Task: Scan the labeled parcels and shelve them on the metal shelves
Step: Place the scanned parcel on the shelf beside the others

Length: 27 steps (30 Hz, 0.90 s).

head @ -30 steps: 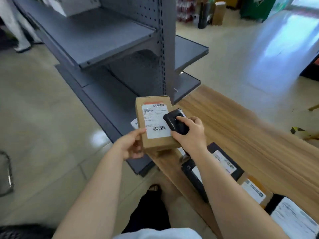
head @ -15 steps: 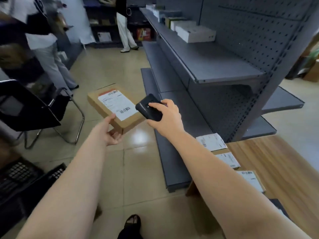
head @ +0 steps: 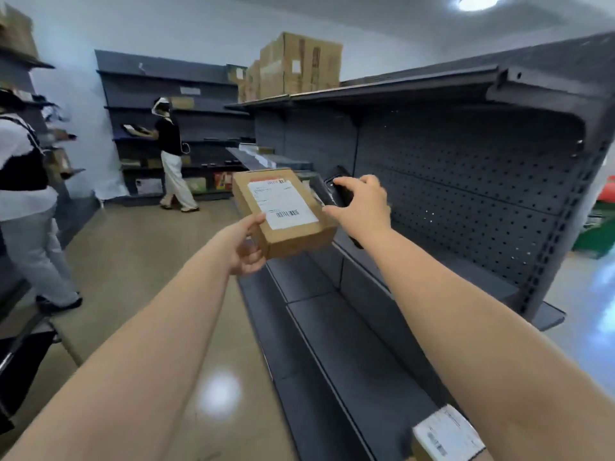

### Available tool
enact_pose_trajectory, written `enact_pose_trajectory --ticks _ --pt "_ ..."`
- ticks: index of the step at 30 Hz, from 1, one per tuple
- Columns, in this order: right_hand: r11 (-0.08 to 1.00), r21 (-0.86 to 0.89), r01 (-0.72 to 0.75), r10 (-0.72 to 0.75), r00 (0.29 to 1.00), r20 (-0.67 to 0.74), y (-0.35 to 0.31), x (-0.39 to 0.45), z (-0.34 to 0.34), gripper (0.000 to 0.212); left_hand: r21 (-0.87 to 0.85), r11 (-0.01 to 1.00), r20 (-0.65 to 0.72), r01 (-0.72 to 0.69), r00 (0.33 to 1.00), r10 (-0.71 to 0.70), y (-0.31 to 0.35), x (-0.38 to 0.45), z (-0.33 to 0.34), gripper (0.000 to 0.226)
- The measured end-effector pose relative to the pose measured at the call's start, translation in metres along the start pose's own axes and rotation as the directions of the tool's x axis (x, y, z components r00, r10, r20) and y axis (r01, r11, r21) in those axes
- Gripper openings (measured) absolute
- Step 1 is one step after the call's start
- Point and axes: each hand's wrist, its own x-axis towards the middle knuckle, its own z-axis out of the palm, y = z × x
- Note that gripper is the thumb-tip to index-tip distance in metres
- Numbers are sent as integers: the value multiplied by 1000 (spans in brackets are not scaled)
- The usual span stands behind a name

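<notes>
My left hand (head: 247,245) grips the near left corner of a flat brown cardboard parcel (head: 301,237) with a white barcode label on top. I hold it level in the air in front of the grey metal shelves (head: 466,201). My right hand (head: 361,204) holds a black handheld scanner (head: 337,191) just right of the parcel, close to the pegboard back panel. Several small parcels (head: 266,154) lie farther down the middle shelf. A labelled parcel (head: 446,434) shows at the bottom edge under my right forearm.
Large cardboard boxes (head: 299,64) sit on the top shelf. One person (head: 171,154) stands at the far shelves, and another person (head: 26,207) stands close at the left. A dark chair (head: 20,361) is at the lower left. Tiled floor (head: 133,261) runs along the aisle.
The view has swung up from the wooden table to the shelf aisle. Both hands have risen with the parcel and scanner and moved nearer to the middle shelf.
</notes>
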Motion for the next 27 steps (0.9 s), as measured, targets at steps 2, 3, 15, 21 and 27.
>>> enact_pose_trajectory --ticks 2,3,15,21,27 --pt "995 -44 -84 82 995 -50 13 24 -8 55 83 996 92 16 996 -24 15 28 26 37" --pt "989 -61 -131 127 989 -77 22 33 -12 55 111 993 134 29 990 -44 19 42 40 39" --pt "931 -22 -364 345 899 -271 153 99 -38 57 575 818 374 -7 892 -255 37 187 175 42" --pt "900 22 -435 421 856 -301 200 104 -7 56 743 658 413 -121 857 -308 43 248 220 43" --pt "866 -17 -499 457 807 -375 221 117 16 59 819 441 500 -368 834 -233 59 290 246 54"
